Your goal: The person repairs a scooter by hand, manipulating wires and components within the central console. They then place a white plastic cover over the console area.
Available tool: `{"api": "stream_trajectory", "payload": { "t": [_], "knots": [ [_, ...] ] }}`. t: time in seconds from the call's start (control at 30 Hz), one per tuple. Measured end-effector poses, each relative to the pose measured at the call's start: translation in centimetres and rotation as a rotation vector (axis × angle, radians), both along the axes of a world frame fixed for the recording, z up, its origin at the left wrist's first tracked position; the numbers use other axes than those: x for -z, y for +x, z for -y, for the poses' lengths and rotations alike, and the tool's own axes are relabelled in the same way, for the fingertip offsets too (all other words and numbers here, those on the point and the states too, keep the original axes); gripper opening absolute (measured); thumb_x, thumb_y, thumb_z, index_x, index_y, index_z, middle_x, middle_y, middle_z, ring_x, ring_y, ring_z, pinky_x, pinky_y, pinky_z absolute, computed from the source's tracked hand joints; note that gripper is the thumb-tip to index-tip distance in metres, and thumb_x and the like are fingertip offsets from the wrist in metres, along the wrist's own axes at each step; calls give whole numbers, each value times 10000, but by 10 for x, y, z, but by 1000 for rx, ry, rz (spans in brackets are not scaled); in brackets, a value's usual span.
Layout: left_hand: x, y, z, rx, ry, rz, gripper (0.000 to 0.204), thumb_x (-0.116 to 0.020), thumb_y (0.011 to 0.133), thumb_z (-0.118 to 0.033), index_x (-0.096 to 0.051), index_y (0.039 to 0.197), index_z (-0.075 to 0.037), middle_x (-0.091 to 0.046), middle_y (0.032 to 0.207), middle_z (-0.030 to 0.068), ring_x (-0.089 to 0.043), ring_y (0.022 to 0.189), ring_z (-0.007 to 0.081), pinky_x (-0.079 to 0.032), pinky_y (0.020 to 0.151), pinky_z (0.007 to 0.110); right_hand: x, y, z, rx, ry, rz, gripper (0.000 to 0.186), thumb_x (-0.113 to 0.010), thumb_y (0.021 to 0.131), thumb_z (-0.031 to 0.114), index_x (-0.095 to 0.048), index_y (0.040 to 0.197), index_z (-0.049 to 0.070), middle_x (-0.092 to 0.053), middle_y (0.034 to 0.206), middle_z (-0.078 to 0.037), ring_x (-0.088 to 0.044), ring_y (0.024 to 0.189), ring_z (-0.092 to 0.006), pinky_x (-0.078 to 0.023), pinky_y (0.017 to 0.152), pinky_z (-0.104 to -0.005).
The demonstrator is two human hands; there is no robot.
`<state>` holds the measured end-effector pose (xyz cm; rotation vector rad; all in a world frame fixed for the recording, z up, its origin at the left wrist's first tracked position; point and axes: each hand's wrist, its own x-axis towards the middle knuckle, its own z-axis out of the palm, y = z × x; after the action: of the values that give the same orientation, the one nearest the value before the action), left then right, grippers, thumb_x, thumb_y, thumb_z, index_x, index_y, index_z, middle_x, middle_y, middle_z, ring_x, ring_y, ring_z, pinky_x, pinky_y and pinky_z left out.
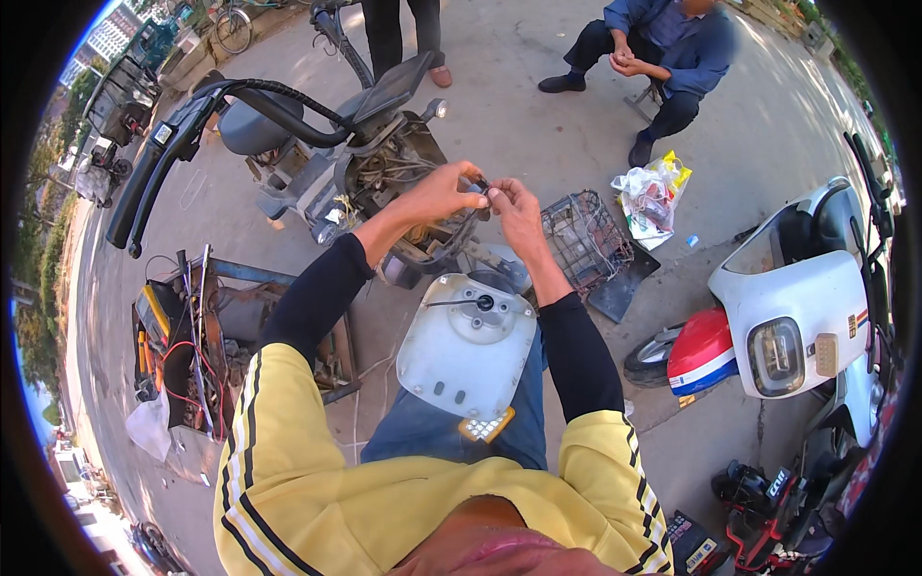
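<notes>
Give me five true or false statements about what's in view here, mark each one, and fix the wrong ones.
1. The left hand and right hand are close together near exposed wiring. True.
2. A white panel lies over the person's lap. True.
3. A wire basket sits on the ground near a plastic bag, to the right of the panel. True.
4. The person is dressed in red on top. False: the shirt is yellow.
5. Nobody else is in view. False: a seated person shows at the top right.
</notes>
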<state>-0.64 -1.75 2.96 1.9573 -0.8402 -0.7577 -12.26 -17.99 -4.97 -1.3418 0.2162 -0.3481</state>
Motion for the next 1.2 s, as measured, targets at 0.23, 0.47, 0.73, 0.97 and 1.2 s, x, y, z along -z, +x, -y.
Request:
{"api": "stream_trajectory", "payload": {
  "t": [0.23, 0.47, 0.73, 0.97, 1.2],
  "knots": [
    [-26, -1, 5, 38, 113, 27, 612, -891, 862, -248, -635, 1334, 44, -737, 1132, 171, -692, 1068, 255, -537, 962, 398, -11, 3, 2, 13, -126, -4, 193, -665, 1058, 129, -678, 1165, -30, -719, 928, -34, -624, 828, -94, -512, 728, -294],
    [-15, -2, 7, 88, -6, 122, 543, -840, 890, -249, -640, 1284, 67, -745, 1280, 239, -685, 1284, 309, -498, 1121, 416, -9, 7, 10, 40, -537, -27, 236, -603, 1096, 205, -676, 1105, -20, -721, 865, -78, -656, 790, -140, -522, 698, -344],
    [-14, 8, 1, -2, 69, 147, 354, -703, 975, -281, -685, 1179, 8, -732, 1148, 164, -664, 1104, 268, -496, 987, 406, -2, 11, 1, 78, -176, -24, 255, -573, 1104, 215, -679, 1107, -18, -681, 786, -51, -582, 683, -125, -486, 638, -331],
    [-10, 3, 8, 31, 35, 408, 344, -663, 967, -287, -671, 1110, 26, -725, 1053, 235, -695, 993, 407, -529, 887, 475, -9, 11, 4, 39, -311, -98, 328, -646, 1083, 287, -681, 1105, -39, -716, 803, -85, -624, 715, -139, -511, 667, -343],
    [-26, -3, 11, 17, 165, 473, 284, -674, 961, -260, -694, 1060, 5, -720, 1060, 179, -684, 1032, 400, -530, 886, 496, -22, 14, 1, 74, -547, -75, 340, -637, 1085, 308, -695, 1035, -24, -719, 791, -192, -710, 737, -340, -535, 692, -452]
  ]
}}
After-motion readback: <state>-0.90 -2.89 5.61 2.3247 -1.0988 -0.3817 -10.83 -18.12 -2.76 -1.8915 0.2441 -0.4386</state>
